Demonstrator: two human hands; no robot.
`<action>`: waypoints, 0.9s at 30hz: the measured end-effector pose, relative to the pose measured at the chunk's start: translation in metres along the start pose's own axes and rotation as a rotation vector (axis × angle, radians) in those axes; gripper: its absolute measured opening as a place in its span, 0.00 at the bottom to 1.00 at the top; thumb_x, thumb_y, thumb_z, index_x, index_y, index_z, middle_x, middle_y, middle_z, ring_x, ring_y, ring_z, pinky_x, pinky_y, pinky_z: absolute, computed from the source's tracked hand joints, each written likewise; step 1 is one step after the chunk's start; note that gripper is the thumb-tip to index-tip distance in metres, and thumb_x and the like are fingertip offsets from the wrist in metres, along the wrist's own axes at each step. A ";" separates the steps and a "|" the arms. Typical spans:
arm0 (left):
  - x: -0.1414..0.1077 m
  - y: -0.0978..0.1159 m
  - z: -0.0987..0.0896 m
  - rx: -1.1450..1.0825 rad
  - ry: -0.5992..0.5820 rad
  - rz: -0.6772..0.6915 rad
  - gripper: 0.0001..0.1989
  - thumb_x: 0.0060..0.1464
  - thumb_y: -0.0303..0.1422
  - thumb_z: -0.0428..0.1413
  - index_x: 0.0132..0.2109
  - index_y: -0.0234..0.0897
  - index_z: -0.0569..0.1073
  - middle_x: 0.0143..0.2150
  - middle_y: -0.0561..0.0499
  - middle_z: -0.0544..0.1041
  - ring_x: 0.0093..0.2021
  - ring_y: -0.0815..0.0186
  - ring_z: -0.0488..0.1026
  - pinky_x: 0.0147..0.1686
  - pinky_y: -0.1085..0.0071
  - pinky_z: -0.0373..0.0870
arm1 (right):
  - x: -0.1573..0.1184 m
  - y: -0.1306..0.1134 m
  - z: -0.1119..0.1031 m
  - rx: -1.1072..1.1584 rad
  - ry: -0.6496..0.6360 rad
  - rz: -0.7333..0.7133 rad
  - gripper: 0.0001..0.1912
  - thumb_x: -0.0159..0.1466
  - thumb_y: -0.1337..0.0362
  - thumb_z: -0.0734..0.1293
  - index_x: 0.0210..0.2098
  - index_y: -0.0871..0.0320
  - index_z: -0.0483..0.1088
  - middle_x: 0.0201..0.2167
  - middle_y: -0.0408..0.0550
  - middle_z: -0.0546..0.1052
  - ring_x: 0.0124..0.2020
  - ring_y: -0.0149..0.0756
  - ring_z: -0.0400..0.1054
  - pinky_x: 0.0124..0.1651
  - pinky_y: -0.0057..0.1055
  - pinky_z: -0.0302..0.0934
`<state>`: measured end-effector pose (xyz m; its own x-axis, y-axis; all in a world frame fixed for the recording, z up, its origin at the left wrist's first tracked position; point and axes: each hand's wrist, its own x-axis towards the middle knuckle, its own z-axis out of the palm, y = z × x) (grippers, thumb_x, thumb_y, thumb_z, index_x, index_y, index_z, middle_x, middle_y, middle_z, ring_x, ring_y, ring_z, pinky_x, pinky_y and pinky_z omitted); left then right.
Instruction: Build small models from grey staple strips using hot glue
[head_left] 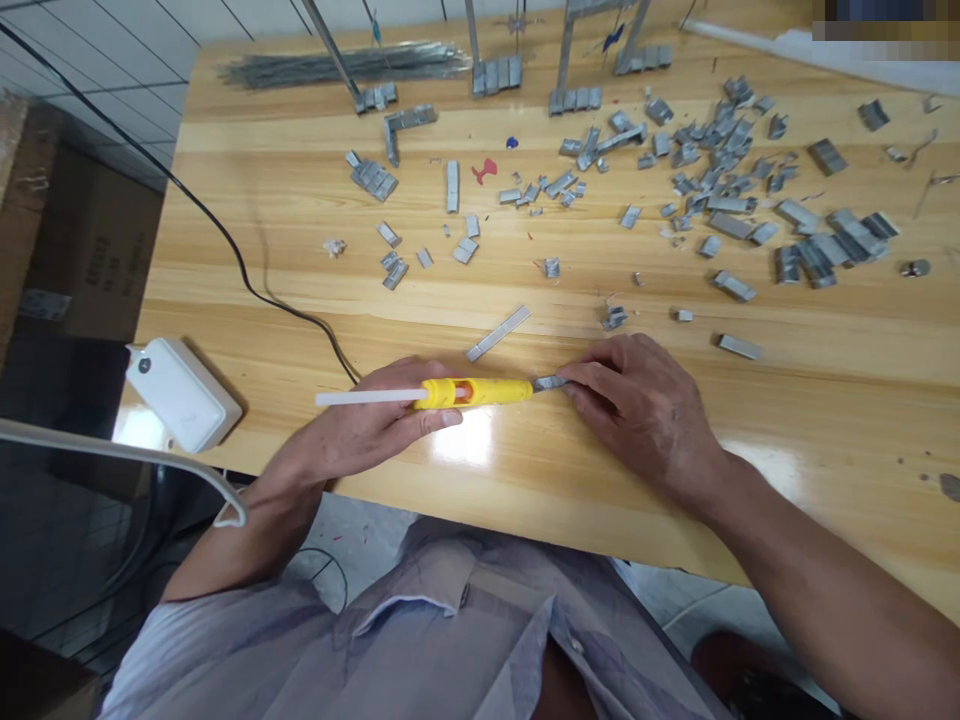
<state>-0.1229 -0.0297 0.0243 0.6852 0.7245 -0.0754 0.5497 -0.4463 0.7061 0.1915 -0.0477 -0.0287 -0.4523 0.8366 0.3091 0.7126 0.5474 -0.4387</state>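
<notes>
My left hand is closed round a yellow hot glue gun above the near part of the table. A white glue stick juts out of its rear toward the left. The nozzle points right and meets a small grey metal piece; whether they touch I cannot tell. My right hand pinches that piece between thumb and fingers. Just beyond the glue gun lies a thin silver strip.
Many grey metal pieces lie scattered over the wooden table. Metal-legged structures and a bundle of thin rods are at the back. A black cable runs toward my left hand. A white box-shaped device sits left.
</notes>
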 end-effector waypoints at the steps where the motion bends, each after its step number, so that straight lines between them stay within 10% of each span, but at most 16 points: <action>1: 0.000 0.000 0.000 0.003 0.003 -0.002 0.14 0.74 0.43 0.51 0.45 0.39 0.74 0.45 0.48 0.79 0.40 0.65 0.75 0.42 0.67 0.75 | 0.000 0.000 0.000 0.002 -0.001 0.002 0.09 0.71 0.66 0.67 0.44 0.56 0.82 0.39 0.54 0.80 0.39 0.43 0.71 0.40 0.39 0.65; 27: 0.000 0.000 0.005 0.080 0.056 0.055 0.11 0.74 0.40 0.51 0.47 0.40 0.74 0.45 0.48 0.81 0.45 0.63 0.77 0.44 0.66 0.74 | 0.000 -0.001 0.000 -0.030 0.014 -0.017 0.08 0.72 0.66 0.67 0.43 0.57 0.81 0.39 0.53 0.81 0.39 0.42 0.71 0.40 0.38 0.65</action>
<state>-0.1199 -0.0323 0.0209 0.6884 0.7253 0.0030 0.5501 -0.5248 0.6495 0.1908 -0.0478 -0.0281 -0.4576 0.8265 0.3279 0.7204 0.5608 -0.4082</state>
